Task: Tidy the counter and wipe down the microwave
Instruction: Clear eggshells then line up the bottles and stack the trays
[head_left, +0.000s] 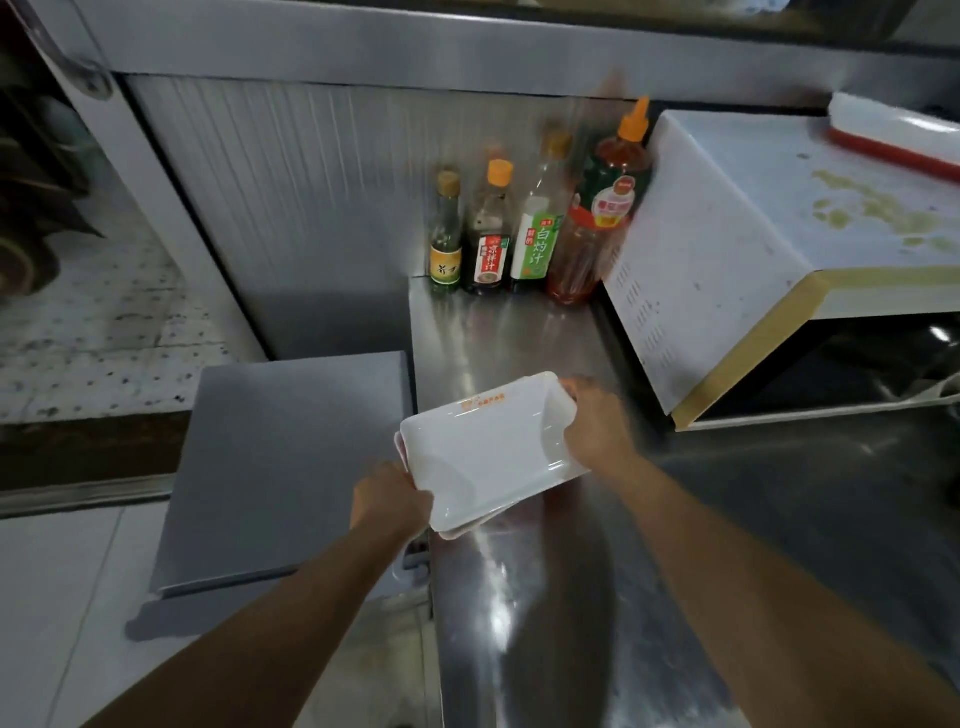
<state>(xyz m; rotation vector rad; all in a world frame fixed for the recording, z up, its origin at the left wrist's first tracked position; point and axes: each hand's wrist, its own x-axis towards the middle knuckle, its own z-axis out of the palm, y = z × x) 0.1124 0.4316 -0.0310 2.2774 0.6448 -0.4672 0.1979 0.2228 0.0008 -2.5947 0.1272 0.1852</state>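
Observation:
A small stack of white rectangular plastic trays (483, 452) is held over the left end of the steel counter (519, 597). My left hand (389, 499) grips the stack's near-left edge and my right hand (597, 426) grips its right edge. The top tray carries a small orange print near its far rim. To the right stands the white microwave (727, 249), its top marked with yellowish stains (878, 213). Its dark door faces the lower right.
Several sauce and oil bottles (530, 228) stand in a row against the back wall, left of the microwave. A white-and-red object (893, 135) lies on the microwave's top. A grey box-like surface (291, 467) sits lower, left of the counter. Floor tiles show at the bottom left.

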